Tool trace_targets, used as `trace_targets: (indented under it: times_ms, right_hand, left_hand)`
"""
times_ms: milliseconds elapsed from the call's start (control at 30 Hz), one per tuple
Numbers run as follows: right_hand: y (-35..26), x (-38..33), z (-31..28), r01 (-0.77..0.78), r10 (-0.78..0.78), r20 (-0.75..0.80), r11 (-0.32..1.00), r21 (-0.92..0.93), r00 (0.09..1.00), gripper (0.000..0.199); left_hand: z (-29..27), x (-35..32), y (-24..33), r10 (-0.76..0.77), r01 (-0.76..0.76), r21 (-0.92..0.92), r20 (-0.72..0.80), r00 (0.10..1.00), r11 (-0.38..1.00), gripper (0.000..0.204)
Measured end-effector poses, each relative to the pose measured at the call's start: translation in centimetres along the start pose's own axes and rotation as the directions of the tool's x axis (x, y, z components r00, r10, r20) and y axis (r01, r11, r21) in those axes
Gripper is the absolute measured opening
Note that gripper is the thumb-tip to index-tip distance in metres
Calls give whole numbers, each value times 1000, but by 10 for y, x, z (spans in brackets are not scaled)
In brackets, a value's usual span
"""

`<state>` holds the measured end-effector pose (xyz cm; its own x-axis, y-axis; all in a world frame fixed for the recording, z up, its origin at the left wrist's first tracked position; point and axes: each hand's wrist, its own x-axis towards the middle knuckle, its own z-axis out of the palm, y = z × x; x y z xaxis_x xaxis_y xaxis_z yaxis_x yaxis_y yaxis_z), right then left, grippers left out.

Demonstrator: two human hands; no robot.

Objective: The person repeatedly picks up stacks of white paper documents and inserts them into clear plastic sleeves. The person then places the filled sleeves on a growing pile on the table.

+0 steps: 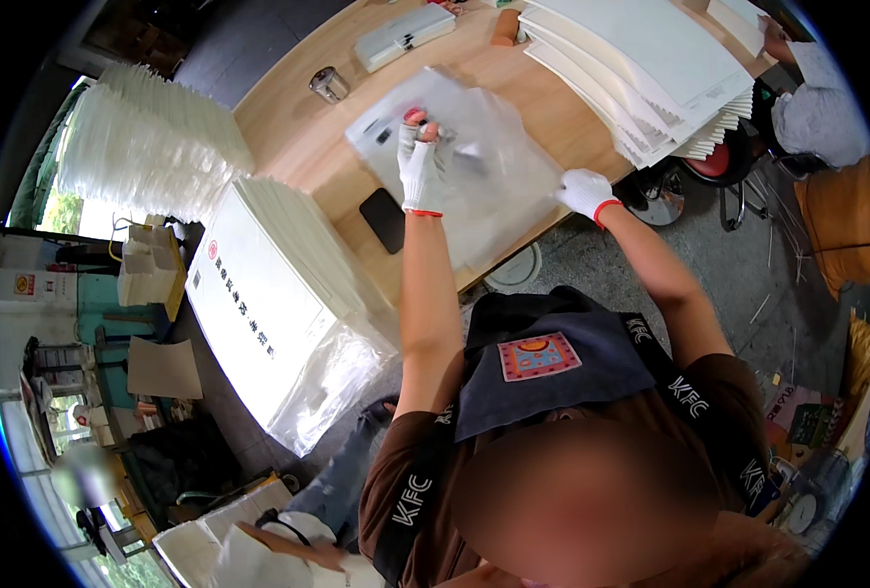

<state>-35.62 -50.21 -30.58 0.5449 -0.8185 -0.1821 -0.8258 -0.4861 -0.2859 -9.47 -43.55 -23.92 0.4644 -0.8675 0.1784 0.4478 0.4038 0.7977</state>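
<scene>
A translucent plastic bag [502, 181] lies flat on the wooden table [293, 147], with a pale printed sheet showing through at its far left part. Above this bag is my left hand [419, 167], in a white glove with bare fingertips. Its thumb and fingers are pinched together over something small, too hidden to name. My right hand [586, 194], gloved in white with a red cuff, grips the bag's right edge near the table's rim. Left of the bag, close to my left wrist, a black phone [383, 220] rests on the wood.
A metal cup [329, 84] and a clear plastic case [406, 39] stand on the table's far side. White sheets [651, 64] are piled at the right. Plastic-wrapped stacks [268, 294] crowd the left. One person's arm [797, 61] shows at far right, another's [293, 549] at lower left.
</scene>
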Motion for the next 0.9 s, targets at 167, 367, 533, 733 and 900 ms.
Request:
trace_targets:
  times_ms: [167, 367, 533, 733, 900]
  right_hand:
    - [-35, -30, -77, -102, -178, 231, 538, 837, 957, 35]
    - [-109, 17, -50, 480, -203, -446, 540, 691, 871, 28]
    - [-72, 20, -8, 115, -138, 184, 985, 126, 973, 40]
    - [-75, 36, -3, 119, -395, -20, 228, 966, 918, 49]
    - [-1, 18, -3, 26, -68, 211, 980, 197, 975, 48]
  left_hand:
    - [12, -17, 16, -55, 81, 591, -62, 997, 802, 25]
    - [28, -34, -12, 20, 32, 421, -117, 993, 906, 33]
    - [15, -38, 16, 54, 9, 234, -262, 964, 972, 36]
    - [23, -50, -11, -114, 168, 417, -151, 982, 893, 35]
    - [1, -40, -1, -20, 14, -35, -197, 980, 999, 34]
